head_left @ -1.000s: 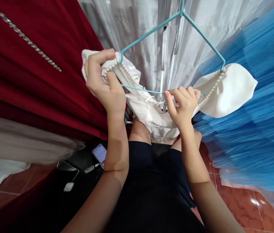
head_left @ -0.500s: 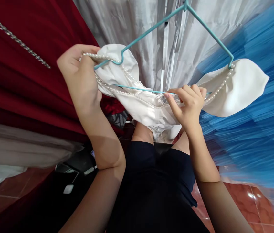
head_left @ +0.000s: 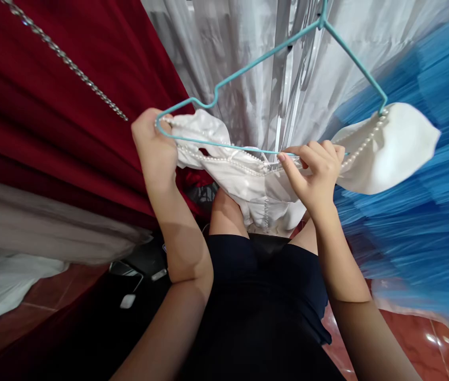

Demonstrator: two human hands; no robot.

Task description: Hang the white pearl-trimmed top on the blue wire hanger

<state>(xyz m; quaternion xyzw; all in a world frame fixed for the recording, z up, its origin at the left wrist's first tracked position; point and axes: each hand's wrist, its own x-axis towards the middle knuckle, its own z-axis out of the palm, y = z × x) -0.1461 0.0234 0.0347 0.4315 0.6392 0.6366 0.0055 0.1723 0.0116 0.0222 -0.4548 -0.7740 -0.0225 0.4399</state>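
A white dress with pearl-beaded straps hangs before me from a light blue wire hanger. My left hand is closed around the dress's left shoulder part, right by the hanger's left end; its fingertips are mostly hidden. That hanger end lies bare, in front of the cloth. My right hand pinches the hanger's bottom bar near the neckline, thumb toward me. On the right side, a pearl strap still loops over the hanger end, beside a white puffed sleeve.
Dark red cloth with a beaded chain hangs on the left. White drapery and metal poles stand behind. Blue tulle fills the right. A black bag-like item with a white tag lies low left, above red floor tiles.
The left pearl strap has come off the hanger's notch, and the hanger's left end now shows bare. My left hand has shifted right and down in view. My right hand keeps its pinch.
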